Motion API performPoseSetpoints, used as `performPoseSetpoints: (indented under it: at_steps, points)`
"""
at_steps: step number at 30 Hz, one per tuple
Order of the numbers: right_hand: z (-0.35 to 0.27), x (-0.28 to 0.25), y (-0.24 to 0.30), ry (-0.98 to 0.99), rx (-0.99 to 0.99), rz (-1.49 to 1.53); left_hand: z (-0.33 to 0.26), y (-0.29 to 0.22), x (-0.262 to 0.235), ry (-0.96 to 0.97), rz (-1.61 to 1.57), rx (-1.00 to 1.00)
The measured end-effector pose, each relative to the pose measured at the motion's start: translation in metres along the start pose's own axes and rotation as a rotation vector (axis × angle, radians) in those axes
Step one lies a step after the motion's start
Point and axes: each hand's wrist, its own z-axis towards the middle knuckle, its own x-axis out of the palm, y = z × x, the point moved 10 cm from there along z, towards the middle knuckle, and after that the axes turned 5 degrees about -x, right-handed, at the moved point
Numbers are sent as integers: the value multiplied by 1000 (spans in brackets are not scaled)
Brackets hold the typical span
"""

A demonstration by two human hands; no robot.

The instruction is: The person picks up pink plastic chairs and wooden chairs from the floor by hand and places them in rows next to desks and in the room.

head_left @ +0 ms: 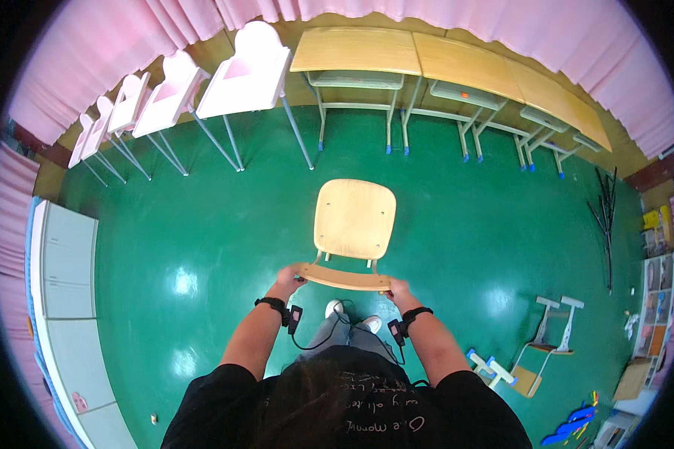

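Observation:
A small wooden chair (354,219) with a light seat and a curved backrest (342,278) stands on the green floor right in front of me. My left hand (287,278) grips the left end of the backrest. At the right end of the backrest my right hand (397,289) holds on too. Both wrists wear black bands with small devices and cables. My shoes show just below the backrest.
Several pink high chairs (243,75) line the far left, and wooden desks (356,52) stand along the back by pink curtains. A pale cabinet (67,299) runs along the left. A tipped-over chair (535,359) and toy shelves (655,299) lie to the right.

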Motion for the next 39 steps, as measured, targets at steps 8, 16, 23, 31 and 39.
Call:
performPoseSetpoints:
  at_steps: [8, 16, 23, 31, 39]
  points:
    - [40, 50, 115, 17, -2, -185, 81, -55, -34, -200, 7, 116]
    - [128, 74, 218, -150, 110, -213, 160, -154, 10, -219, -378, -159]
    - [259, 81, 288, -214, 44, -195, 252, -266, 30, -182, -325, -145]
    - [293, 135, 390, -168, -19, -114, 333, -329, 24, -133, -374, -242]
    - [348, 211, 505, 126, 17, -205, 428, -398, 11, -172, -434, -295]
